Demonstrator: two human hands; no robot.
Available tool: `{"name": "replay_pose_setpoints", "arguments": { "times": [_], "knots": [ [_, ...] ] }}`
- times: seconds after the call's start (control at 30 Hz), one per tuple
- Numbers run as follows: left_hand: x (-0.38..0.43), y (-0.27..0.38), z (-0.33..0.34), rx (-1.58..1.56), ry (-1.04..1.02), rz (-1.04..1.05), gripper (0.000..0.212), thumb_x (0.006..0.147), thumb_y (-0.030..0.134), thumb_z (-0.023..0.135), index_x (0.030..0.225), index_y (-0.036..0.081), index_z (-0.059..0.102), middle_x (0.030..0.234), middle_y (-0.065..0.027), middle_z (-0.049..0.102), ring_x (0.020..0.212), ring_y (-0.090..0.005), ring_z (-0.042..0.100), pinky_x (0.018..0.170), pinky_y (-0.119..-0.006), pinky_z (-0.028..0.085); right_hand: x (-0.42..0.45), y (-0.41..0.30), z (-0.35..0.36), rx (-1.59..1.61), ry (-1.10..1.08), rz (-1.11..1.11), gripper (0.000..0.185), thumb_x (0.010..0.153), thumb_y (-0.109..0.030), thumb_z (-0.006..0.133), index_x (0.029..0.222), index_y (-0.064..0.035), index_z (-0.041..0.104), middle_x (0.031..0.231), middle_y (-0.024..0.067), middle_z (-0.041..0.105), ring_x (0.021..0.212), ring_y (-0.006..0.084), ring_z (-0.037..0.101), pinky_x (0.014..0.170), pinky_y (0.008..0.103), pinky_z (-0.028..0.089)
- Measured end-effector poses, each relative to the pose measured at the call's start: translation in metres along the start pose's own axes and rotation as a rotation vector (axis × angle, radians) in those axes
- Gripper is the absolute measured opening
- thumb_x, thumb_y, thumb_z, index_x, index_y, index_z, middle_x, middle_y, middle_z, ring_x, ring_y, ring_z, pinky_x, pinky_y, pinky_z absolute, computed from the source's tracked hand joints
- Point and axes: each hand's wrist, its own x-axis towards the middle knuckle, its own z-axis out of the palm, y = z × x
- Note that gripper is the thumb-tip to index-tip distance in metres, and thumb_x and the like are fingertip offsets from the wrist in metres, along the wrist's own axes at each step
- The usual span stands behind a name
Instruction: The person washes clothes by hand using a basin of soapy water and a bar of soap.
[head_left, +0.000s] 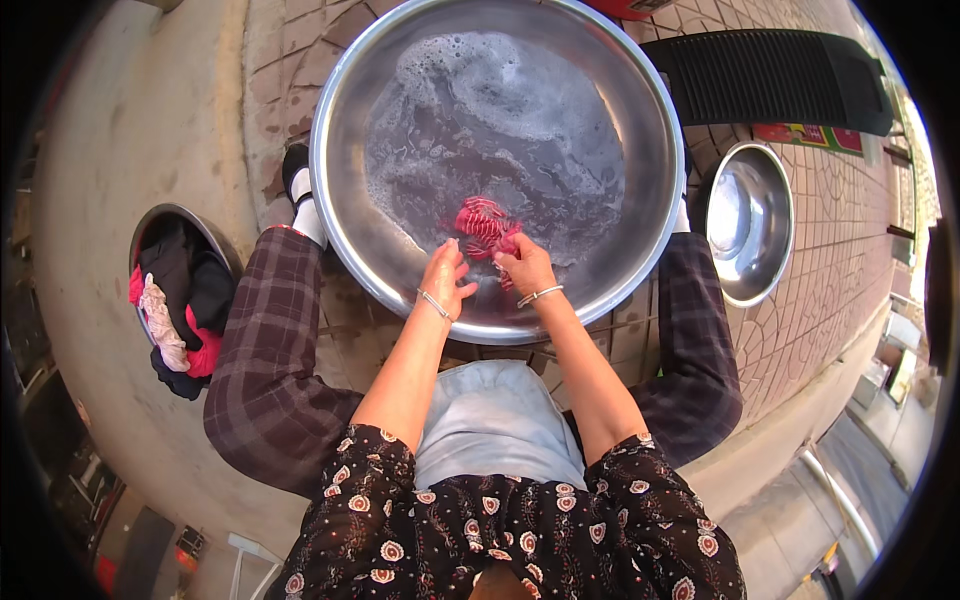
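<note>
A large metal basin (339, 262) of sudsy water stands between my knees. My right hand (526, 264) pinches one end of a wet red cloth with pale stripes (481, 219); the rest of it trails at the water's surface. Just left of the cloth, my left hand (448, 277) is over the near part of the basin, its fingers apart and nothing in it. A bracelet circles each wrist.
To the left stands a metal bowl (225, 259) heaped with dark, red and pale clothes (163, 322). A black ribbed washboard (757, 79) lies at the upper right, beyond a shiny smaller metal basin (787, 225) on the paving. Red-and-green packaging shows beneath the washboard.
</note>
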Motion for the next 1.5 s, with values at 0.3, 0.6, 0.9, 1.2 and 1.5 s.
{"name": "replay_pose_setpoints", "arguments": {
  "times": [0.3, 0.6, 0.9, 1.2, 1.5],
  "knots": [
    [0.009, -0.004, -0.017, -0.042, -0.596, 0.325, 0.025, 0.093, 0.031, 0.049, 0.104, 0.009, 0.055, 0.091, -0.0021, 0.059, 0.077, -0.0126, 0.056, 0.067, -0.028, 0.048, -0.083, -0.107, 0.049, -0.168, 0.397, -0.549, 0.023, 0.082, -0.028, 0.061, 0.075, -0.007, 0.055, 0.065, 0.0143, 0.057, 0.061, 0.0347, 0.057, 0.056, 0.041, 0.045],
    [-0.069, 0.023, 0.013, -0.188, -0.648, 0.266, 0.021, 0.094, 0.03, 0.045, 0.086, 0.013, 0.054, 0.076, 0.0005, 0.055, 0.068, -0.0136, 0.056, 0.062, -0.029, 0.046, -0.131, -0.138, 0.041, -0.142, 0.479, -0.7, 0.023, 0.08, -0.022, 0.065, 0.067, -0.008, 0.053, 0.06, 0.015, 0.053, 0.055, 0.0319, 0.056, 0.05, 0.0373, 0.044],
    [-0.091, 0.032, 0.011, -0.098, -0.864, 0.253, 0.025, 0.095, 0.031, 0.043, 0.091, 0.009, 0.054, 0.081, -0.0029, 0.057, 0.074, -0.0131, 0.055, 0.064, -0.028, 0.046, -0.158, -0.15, 0.033, -0.079, 0.566, -0.713, 0.029, 0.084, -0.023, 0.06, 0.064, -0.0061, 0.049, 0.059, 0.0149, 0.05, 0.054, 0.0321, 0.054, 0.051, 0.0357, 0.043],
    [-0.127, 0.028, 0.02, 0.019, -0.65, 0.323, 0.025, 0.097, 0.025, 0.038, 0.095, 0.008, 0.056, 0.089, -0.0029, 0.059, 0.081, -0.0114, 0.056, 0.073, -0.028, 0.047, -0.172, -0.153, 0.026, -0.01, 0.619, -0.651, 0.023, 0.085, -0.021, 0.059, 0.069, -0.0057, 0.055, 0.065, 0.0152, 0.057, 0.054, 0.0324, 0.055, 0.053, 0.037, 0.044],
    [-0.158, 0.012, 0.035, 0.114, -0.532, 0.463, 0.027, 0.097, 0.022, 0.039, 0.106, 0.002, 0.056, 0.1, -0.0054, 0.061, 0.09, -0.0146, 0.06, 0.081, -0.029, 0.048, -0.11, -0.111, -0.032, 0.534, 0.033, -0.169, 0.042, 0.09, -0.041, 0.052, 0.08, -0.003, 0.065, 0.07, 0.0126, 0.064, 0.062, 0.0222, 0.059, 0.061, 0.0299, 0.048]
  ]
}}
